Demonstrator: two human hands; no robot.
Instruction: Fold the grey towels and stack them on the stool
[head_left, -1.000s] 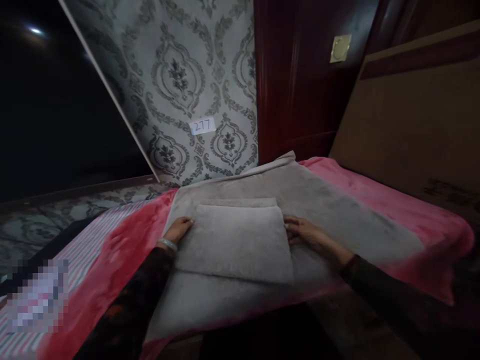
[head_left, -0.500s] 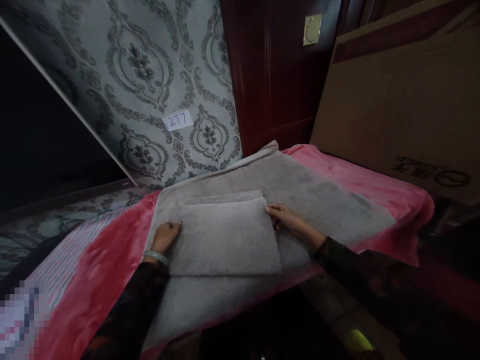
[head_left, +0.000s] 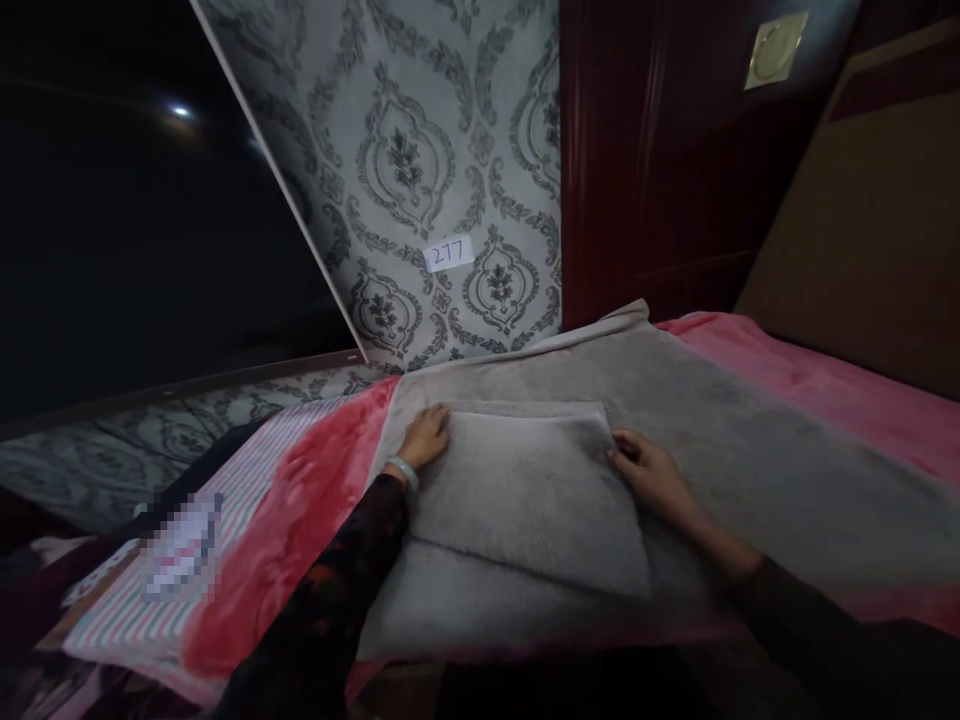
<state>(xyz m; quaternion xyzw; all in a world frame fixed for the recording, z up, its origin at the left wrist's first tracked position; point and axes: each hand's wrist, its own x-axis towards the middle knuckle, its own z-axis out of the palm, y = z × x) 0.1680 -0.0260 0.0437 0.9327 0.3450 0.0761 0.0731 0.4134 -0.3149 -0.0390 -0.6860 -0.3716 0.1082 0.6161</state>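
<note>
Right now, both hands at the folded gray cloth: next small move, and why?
I'd probably nudge the top layer of the folded gray cloth slightly toward the wall to even its far edge. A thin strip of the layer beneath shows past it there, and the left hand and right hand are already near its far corners.
</note>
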